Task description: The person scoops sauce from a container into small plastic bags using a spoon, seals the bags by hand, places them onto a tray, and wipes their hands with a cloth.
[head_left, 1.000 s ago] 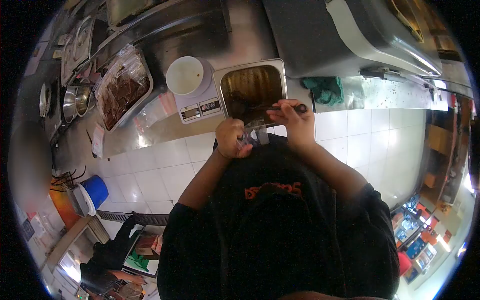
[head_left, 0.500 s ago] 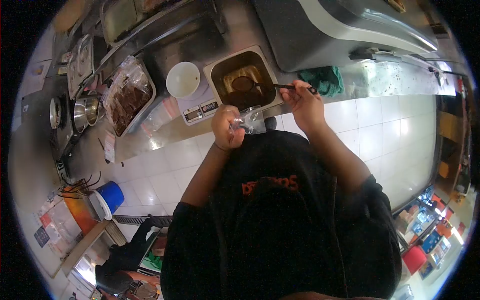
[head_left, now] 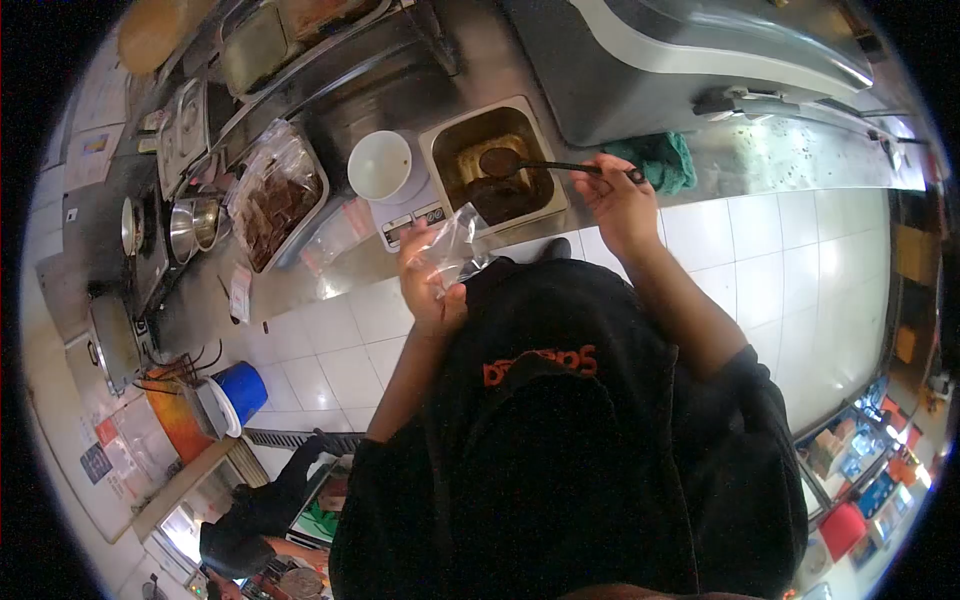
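With the dial centred on the rectangular stainless-steel pan [head_left: 540,118], the person's right hand [head_left: 618,205] is between 3 and 4 o'clock, its thumb and fingers pinching the handle of a long, dark ladle [head_left: 560,166] near the far end. The handle runs in over the pan's 3 o'clock rim, and the round, brown-looking bowl of the ladle sits above or in the dark brown sauce [head_left: 505,205]; whether it touches the sauce cannot be told.

The left hand [head_left: 428,285] is at 7 o'clock, just outside the pan, its fingers and thumb curled about a crumpled, clear plastic bag [head_left: 458,245]. Glare on the film hides which fingertips grip it. The bag stands up from the hand, close to the pan's near rim.

At 9 o'clock, near the pan, a round white bowl [head_left: 382,165] rests on a white digital scale [head_left: 420,195], whose panel faces 8 o'clock. Farther out at 9 lies a metal tray of dark brown pieces [head_left: 275,205] partly covered by clear plastic. A crumpled green cloth [head_left: 668,162] lies at 3 o'clock, beyond the right hand, on the steel counter [head_left: 770,160]. A large grey-and-black machine [head_left: 640,85] stands at 2 o'clock.
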Demonstrator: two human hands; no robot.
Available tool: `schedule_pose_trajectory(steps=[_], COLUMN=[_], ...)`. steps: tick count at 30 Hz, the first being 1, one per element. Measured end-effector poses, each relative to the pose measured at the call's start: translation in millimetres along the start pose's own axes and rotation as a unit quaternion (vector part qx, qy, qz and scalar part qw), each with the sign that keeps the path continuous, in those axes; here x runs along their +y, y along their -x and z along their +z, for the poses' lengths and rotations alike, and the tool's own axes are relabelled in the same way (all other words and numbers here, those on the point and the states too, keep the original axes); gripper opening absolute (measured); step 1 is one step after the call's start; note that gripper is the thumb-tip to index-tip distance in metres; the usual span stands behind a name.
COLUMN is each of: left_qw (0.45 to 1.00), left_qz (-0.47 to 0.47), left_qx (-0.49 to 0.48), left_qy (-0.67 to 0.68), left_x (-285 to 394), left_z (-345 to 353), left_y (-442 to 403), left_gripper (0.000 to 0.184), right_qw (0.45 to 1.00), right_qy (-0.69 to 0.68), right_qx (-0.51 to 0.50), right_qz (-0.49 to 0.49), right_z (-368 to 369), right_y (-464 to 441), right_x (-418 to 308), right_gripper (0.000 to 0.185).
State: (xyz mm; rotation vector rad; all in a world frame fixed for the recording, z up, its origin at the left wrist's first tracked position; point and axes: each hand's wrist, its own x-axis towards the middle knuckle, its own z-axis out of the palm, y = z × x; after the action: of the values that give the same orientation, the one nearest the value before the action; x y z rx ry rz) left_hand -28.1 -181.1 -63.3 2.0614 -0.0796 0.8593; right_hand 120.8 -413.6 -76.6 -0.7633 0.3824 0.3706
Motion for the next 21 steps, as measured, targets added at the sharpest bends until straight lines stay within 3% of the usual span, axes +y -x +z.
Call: schedule_pose_trajectory(steps=[8,11,17,21], left_qw=[0.999,0.998,0.996,0.995], left_qz=[0.036,0.022,-0.04,-0.063], left_qx=[-0.009,-0.027,-0.059,-0.075], left_qy=[-0.012,0.06,0.048,0.034], left_x=[6,0,5,6], left_z=[-28,-24,-4,12], left_y=[-33,-36,-57,-69], left_gripper=[0.043,0.05,0.076,0.078], right_qw=[1.0,1.0,0.997,0.993], right_qy=[-0.02,-0.014,-0.038,-0.039], right_qx=[-0.006,0.005,-0.045,-0.072], right_qz=[-0.014,-0.011,-0.05,-0.084], right_z=[3,11,22,36], right_y=[3,9,27,44], right_x=[-8,-17,-32,-43], right_gripper=[0.013,0.014,0.012,0.012])
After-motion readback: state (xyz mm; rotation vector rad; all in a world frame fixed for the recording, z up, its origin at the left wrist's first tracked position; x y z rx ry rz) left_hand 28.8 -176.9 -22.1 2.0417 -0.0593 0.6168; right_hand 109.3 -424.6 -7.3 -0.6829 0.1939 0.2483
